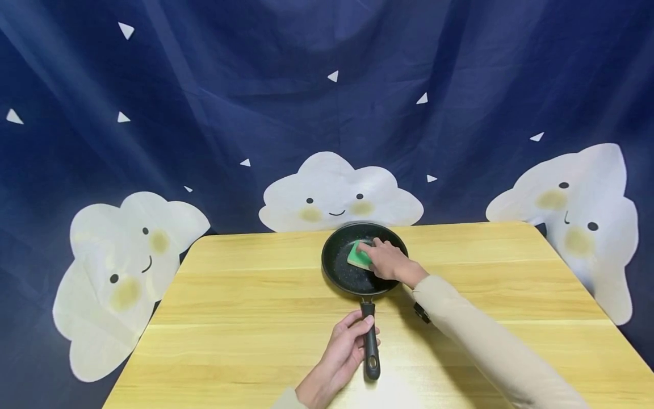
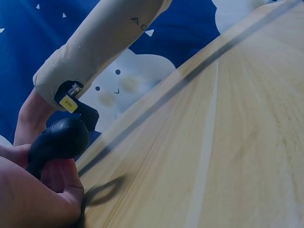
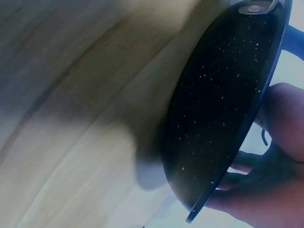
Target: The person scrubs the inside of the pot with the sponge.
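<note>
A black frying pan (image 1: 339, 275) with a speckled outside (image 3: 213, 95) is at the table's far middle, its handle (image 1: 371, 355) pointing toward me. My left hand (image 1: 343, 345) grips that handle, thumb on top and fingers around it. In the left wrist view the handle's rounded end (image 2: 64, 137) sticks out of the left hand (image 2: 42, 194). Inside the pan, my right hand (image 1: 390, 261) holds a green sponge (image 1: 360, 255) with a paler underside against the pan's inner surface. The right wrist view shows the right hand (image 3: 275, 166) beyond the rim; the sponge is hidden there.
The pan is over a light wooden table (image 1: 245, 318) and casts a shadow on it. Behind the table hangs a dark blue curtain (image 1: 286, 102) with white clouds and triangles. A small black device (image 1: 421, 312) is at the right wrist.
</note>
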Demonstrator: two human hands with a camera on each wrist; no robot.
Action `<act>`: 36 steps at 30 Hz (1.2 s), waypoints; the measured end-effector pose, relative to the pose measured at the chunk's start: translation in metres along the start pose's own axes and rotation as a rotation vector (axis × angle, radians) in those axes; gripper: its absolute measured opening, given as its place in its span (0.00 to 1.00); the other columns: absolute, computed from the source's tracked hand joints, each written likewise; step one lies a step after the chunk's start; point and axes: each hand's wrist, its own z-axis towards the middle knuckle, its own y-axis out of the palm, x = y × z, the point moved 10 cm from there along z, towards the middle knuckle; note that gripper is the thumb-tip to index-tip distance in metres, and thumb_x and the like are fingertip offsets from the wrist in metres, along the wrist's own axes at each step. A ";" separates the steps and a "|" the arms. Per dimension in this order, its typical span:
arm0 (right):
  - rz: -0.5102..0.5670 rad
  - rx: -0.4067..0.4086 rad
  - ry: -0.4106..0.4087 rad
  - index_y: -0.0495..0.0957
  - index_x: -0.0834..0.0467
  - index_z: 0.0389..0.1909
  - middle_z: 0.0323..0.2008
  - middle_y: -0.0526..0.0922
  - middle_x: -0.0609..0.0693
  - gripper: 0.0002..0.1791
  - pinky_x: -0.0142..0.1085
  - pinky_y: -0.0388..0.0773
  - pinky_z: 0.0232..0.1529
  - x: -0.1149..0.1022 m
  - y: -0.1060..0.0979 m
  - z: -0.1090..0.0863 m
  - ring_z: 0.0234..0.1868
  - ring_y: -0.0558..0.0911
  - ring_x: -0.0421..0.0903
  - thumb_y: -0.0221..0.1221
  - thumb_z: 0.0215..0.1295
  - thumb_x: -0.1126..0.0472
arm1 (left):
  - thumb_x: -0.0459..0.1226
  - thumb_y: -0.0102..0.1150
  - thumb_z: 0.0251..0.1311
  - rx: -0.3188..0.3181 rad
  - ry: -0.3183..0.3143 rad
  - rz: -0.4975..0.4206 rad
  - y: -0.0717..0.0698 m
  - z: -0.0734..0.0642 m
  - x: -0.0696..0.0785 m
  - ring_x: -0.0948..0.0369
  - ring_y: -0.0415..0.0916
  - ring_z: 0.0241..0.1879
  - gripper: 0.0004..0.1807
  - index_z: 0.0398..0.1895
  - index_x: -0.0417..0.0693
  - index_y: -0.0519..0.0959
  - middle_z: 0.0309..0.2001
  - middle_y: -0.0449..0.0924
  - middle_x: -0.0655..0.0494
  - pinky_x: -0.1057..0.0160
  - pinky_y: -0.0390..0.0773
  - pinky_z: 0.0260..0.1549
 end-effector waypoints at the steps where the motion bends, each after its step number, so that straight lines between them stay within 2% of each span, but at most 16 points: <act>1: -0.003 -0.001 -0.006 0.73 0.52 0.62 0.48 0.76 0.63 0.23 0.55 0.81 0.41 -0.001 0.000 -0.001 0.42 0.78 0.61 0.65 0.68 0.66 | 0.36 0.62 0.69 0.000 0.001 0.000 0.000 0.000 0.000 0.63 0.79 0.34 0.16 0.56 0.40 0.76 0.38 0.78 0.51 0.63 0.82 0.38; 9: -0.001 0.014 -0.049 0.76 0.52 0.60 0.48 0.79 0.62 0.23 0.54 0.81 0.44 -0.005 0.001 -0.008 0.44 0.79 0.61 0.68 0.66 0.66 | 0.37 0.62 0.69 -0.006 -0.002 0.001 -0.001 -0.001 0.001 0.62 0.79 0.35 0.17 0.57 0.40 0.76 0.38 0.78 0.50 0.63 0.82 0.38; 19: 0.038 0.078 -0.080 0.77 0.55 0.60 0.47 0.78 0.62 0.23 0.54 0.81 0.40 -0.009 -0.005 -0.025 0.42 0.79 0.62 0.68 0.65 0.68 | 0.37 0.62 0.70 -0.028 -0.013 -0.009 0.003 0.000 -0.001 0.62 0.79 0.35 0.18 0.58 0.39 0.75 0.39 0.78 0.50 0.62 0.83 0.39; 31: 0.091 0.159 -0.060 0.80 0.55 0.62 0.57 0.78 0.66 0.23 0.62 0.80 0.45 -0.009 -0.002 -0.036 0.53 0.78 0.68 0.66 0.67 0.68 | 0.37 0.61 0.70 -0.034 -0.015 0.004 0.004 -0.001 0.003 0.62 0.78 0.37 0.20 0.61 0.38 0.73 0.42 0.77 0.48 0.63 0.82 0.39; 36: 0.109 0.165 -0.049 0.81 0.54 0.63 0.61 0.77 0.68 0.22 0.67 0.78 0.47 -0.012 0.003 -0.038 0.58 0.77 0.69 0.64 0.69 0.67 | 0.37 0.62 0.70 -0.026 -0.017 0.008 0.001 -0.002 0.002 0.62 0.78 0.36 0.21 0.62 0.38 0.72 0.40 0.77 0.49 0.64 0.82 0.39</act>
